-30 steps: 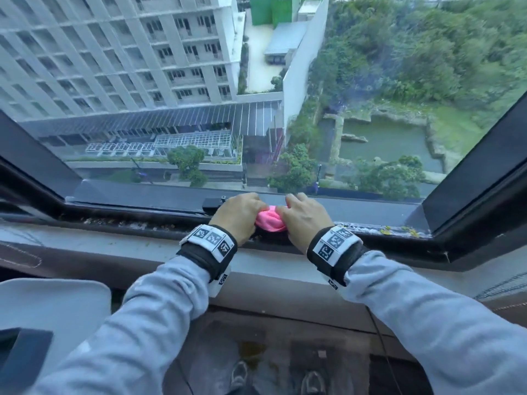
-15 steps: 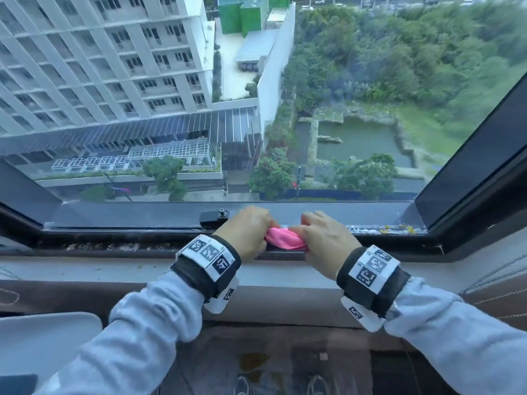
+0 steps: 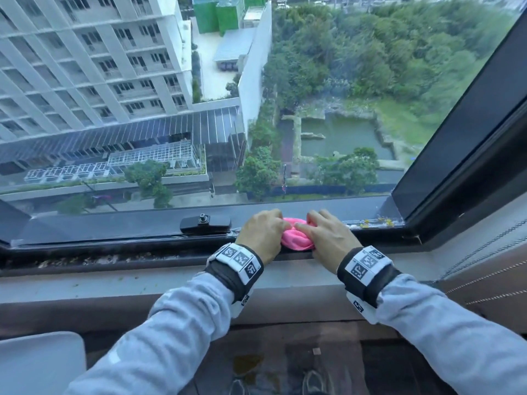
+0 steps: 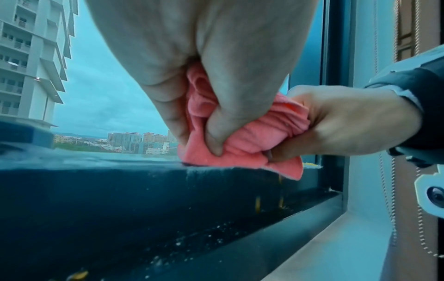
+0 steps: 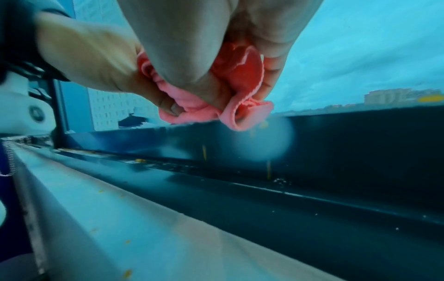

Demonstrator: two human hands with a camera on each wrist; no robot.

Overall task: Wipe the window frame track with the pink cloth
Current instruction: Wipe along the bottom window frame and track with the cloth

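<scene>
A bunched pink cloth [image 3: 295, 236] sits between both hands on the dark window frame track [image 3: 114, 253]. My left hand [image 3: 263, 230] grips its left side and my right hand [image 3: 325, 233] grips its right side. The left wrist view has the pink cloth [image 4: 242, 136] squeezed in my left hand [image 4: 211, 106], with my right hand [image 4: 336, 123] holding the other end just above the frame's top edge. In the right wrist view the pink cloth [image 5: 230, 95] is crumpled in curled fingers [image 5: 187, 62]. The cloth's underside is hidden.
A black window latch [image 3: 204, 223] sits on the sash left of the hands. Yellow debris [image 3: 373, 222] lies on the track toward the right corner, and brown dirt [image 3: 74, 260] fills the track at left. A grey sill [image 3: 142, 283] runs below. A bead cord [image 4: 393, 209] hangs at right.
Both hands have slid to the right along the track with the cloth, away from the latch. The head view has tilted and shifted right.
</scene>
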